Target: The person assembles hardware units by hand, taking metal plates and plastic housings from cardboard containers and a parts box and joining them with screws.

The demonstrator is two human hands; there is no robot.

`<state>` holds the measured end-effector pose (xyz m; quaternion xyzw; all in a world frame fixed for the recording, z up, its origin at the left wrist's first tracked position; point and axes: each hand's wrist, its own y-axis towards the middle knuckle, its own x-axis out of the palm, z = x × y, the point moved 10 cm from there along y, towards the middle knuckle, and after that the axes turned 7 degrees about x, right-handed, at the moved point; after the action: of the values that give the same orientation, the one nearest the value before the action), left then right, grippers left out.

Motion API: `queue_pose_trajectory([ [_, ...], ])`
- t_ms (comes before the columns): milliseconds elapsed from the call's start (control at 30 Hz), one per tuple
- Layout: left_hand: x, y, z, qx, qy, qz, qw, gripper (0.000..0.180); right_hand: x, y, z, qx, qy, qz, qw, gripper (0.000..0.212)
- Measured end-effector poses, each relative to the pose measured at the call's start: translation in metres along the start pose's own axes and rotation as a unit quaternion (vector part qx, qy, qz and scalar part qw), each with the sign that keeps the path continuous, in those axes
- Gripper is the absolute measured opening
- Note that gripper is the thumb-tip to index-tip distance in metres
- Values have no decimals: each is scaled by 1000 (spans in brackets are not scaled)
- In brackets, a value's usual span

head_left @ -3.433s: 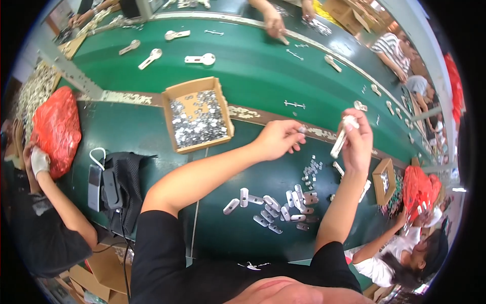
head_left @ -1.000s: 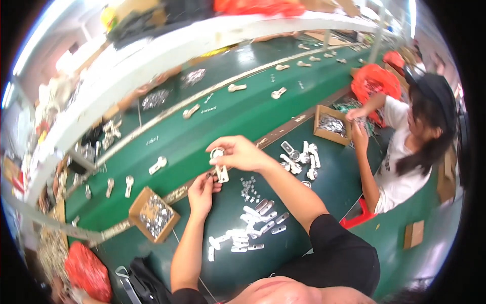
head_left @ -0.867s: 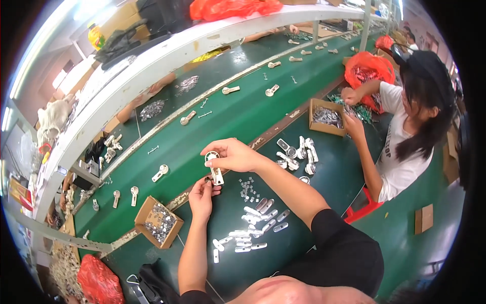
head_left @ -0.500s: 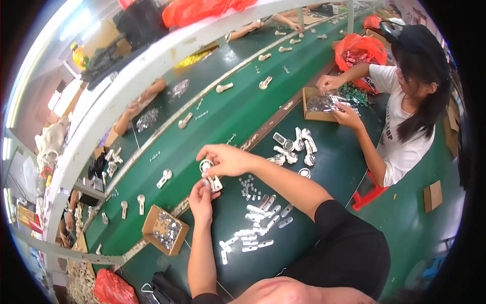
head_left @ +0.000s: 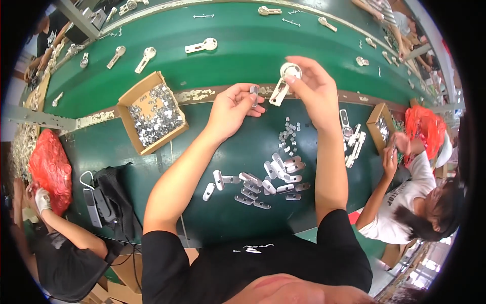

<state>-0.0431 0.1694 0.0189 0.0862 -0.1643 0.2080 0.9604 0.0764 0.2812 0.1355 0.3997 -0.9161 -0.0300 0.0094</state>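
Observation:
My right hand (head_left: 318, 96) pinches a white plastic part (head_left: 278, 95) with a round ringed head and a slotted handle, held up at the near edge of the green conveyor. To its left, my left hand (head_left: 229, 112) holds a small grey oblong metal cover (head_left: 254, 96) between thumb and fingers, apart from the white part. Below the hands, several similar silver covers (head_left: 249, 193) lie scattered on the dark green table. Small square metal bits (head_left: 288, 136) are strewn beside my right forearm.
An open cardboard box (head_left: 178, 133) of small metal pieces stands left of my left hand. White parts (head_left: 202, 46) lie on the conveyor (head_left: 238, 61). More assembled parts (head_left: 357, 147) are right of my right forearm. Co-workers sit at both sides. A black bag (head_left: 121, 197) and red plastic bag (head_left: 50, 167) lie left.
My view has swung to the left. The hands, together on the white part before, are now apart; the right holds that part and the left a metal cover.

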Motion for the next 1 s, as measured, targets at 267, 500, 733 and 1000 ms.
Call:
queue_pose_trajectory([
  [267,6,-32,-30,20,29,-45,998,17,-2,-26,44,-13,5,-17,1000,39],
  [500,12,-36,-22,9,34,-31,999,27,11,-35,28,0,69,-80,994,40],
  [733,-3,-18,-25,-2,15,-23,1000,29,8,-8,29,-14,44,-68,997,40],
  [1000,6,-21,-16,8,3,-10,1000,27,12,-18,20,20,28,-44,998,37],
])
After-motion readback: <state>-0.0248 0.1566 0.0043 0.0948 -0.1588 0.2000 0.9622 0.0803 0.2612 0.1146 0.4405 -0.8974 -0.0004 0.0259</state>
